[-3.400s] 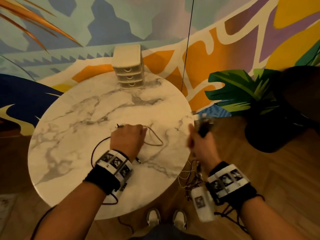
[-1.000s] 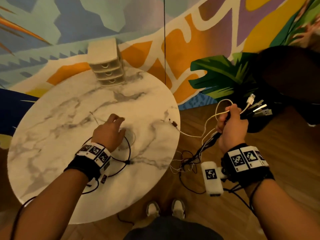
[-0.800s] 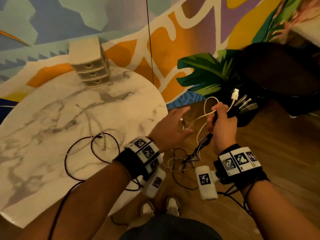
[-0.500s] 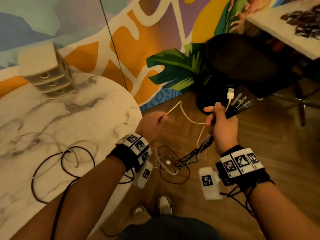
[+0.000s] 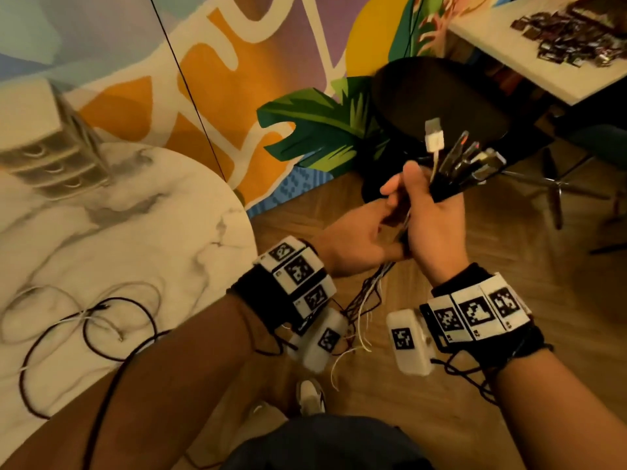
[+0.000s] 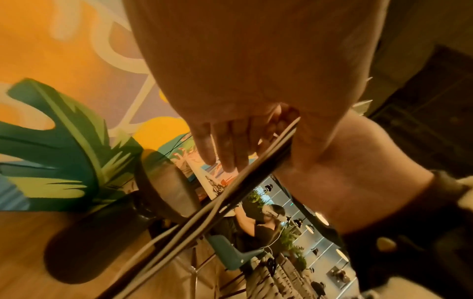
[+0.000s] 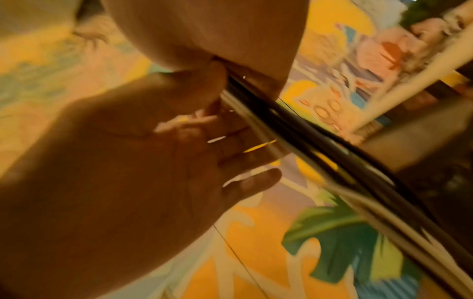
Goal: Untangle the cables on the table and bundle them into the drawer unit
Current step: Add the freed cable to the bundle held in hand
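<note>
From the head view we see the right hand [image 5: 431, 228] gripping a bunch of cables [image 5: 454, 171] off the right edge of the round marble table [image 5: 142, 239], their plugs fanning up past the thumb, one white plug [image 5: 434, 139] topmost; the left hand [image 5: 356, 239] reaches in against the right hand's palm side, fingers relaxed and touching the bunch below the grip; the loose ends hang down between the wrists toward the wooden floor [image 5: 509, 351]; more cables, dark and pale, lie looped on the table [image 5: 101, 320] by the left forearm; the drawer unit [image 5: 37, 137] stands at the table's far left edge, blurred. From the left wrist view the left hand's fingers [image 6: 225, 145] lie nearly straight beside the cable bunch [image 6: 230, 192], which runs diagonally under the right hand [image 6: 345, 165]. From the right wrist view the picture is blurred; the left hand [image 7: 153, 172] shows its fingers spread, tips against the cable bunch [image 7: 294, 137]; we cannot tell whether it pinches any strand.
</note>
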Demonstrator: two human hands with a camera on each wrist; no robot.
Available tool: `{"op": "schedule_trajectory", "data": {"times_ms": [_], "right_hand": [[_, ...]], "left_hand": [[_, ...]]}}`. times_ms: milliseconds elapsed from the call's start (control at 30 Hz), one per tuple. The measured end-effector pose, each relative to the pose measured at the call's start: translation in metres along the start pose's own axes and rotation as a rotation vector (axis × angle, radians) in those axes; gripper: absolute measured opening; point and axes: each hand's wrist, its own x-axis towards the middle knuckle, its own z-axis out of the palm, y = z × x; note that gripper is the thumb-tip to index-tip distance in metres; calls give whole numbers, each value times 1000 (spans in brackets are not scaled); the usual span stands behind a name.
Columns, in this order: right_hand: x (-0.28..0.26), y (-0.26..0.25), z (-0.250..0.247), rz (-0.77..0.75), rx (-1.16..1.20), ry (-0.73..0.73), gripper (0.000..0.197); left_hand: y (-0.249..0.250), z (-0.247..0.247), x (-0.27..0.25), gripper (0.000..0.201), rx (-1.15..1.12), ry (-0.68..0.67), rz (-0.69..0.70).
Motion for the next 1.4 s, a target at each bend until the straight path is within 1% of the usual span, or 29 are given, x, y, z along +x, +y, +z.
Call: {"op": "schedule_trajectory", "data": {"times_ms": [67,100,133,200,233,267,333,367,400,433,500,533,567,633,700,800,867,900,933,967,1033,1067,1100,1167,1233,1267,1300,1333,1400], "right_hand": [[8,-13,1,-102,-81,-54,32],[12,-18,2,-125,-117,-84,30],[14,-20,1,-128,-137,-101,30],[17,-24,1,-95,-78,-124,31],[18,-23,1,-53,-14,-162,33],[17,-18,-1,-3,28,-226,35],[11,-3,-6,100,121,-415,34],[5,6,-8,123,162,-514,38],[-2,19,-9,126,149,-606,40],[-11,30,-7,137,89,-685,36],[-26,59,7,186,-128,-742,16],[-29,74,15,217,-190,-721,20],[-29,91,21,254,-211,-684,27],[-25,122,23,348,-236,-529,32],[-24,149,12,402,-364,-378,34],[-31,193,-13,521,-545,-293,32],[-39,216,-27,665,-684,-264,29],[-40,224,-29,754,-750,-262,25],[-41,228,-30,840,-768,-242,23],[-40,229,-28,921,-754,-222,24],[-34,217,-19,1050,-601,-192,26],[-27,210,-14,1059,-501,-163,26],[-18,204,-9,1035,-406,-120,27],[2,193,-3,924,-249,34,31],[17,186,-4,833,-38,269,23],[21,187,-10,793,-9,343,20],[22,190,-18,754,-59,363,19],[18,192,-26,734,-184,314,18],[4,205,-45,727,-541,121,24]], "left_hand": [[12,-3,9,46,14,-11,-7],[18,-4,12,43,22,-7,-4],[21,-3,14,38,-20,4,-7],[29,1,16,18,-242,39,-74],[32,3,16,8,-364,53,-128],[34,3,16,4,-464,75,-178],[30,-3,12,18,-520,148,-266],[27,-7,10,24,-519,182,-273],[26,-12,7,31,-530,193,-264],[27,-17,4,38,-563,177,-249],[28,-24,2,45,-549,132,-240],[31,-25,2,46,-450,128,-244],[34,-26,2,46,-293,134,-245],[45,-31,0,45,89,141,-214],[58,-40,-3,42,367,150,-159],[72,-64,-6,41,690,224,-126],[81,-78,-8,37,954,231,-88],[85,-84,-9,30,1055,232,-61],[88,-88,-10,23,1118,236,-39],[89,-91,-11,19,1160,237,-35],[87,-89,-11,18,1223,214,-24],[84,-87,-10,20,1249,200,-21],[83,-86,-9,21,1264,190,-18],[83,-89,-6,21,1257,206,-19],[87,-96,-3,27,1235,272,22],[89,-100,-1,30,1228,312,51],[90,-104,1,34,1228,345,76],[90,-106,2,37,1235,368,92],[88,-106,6,42,1221,381,121]]}}
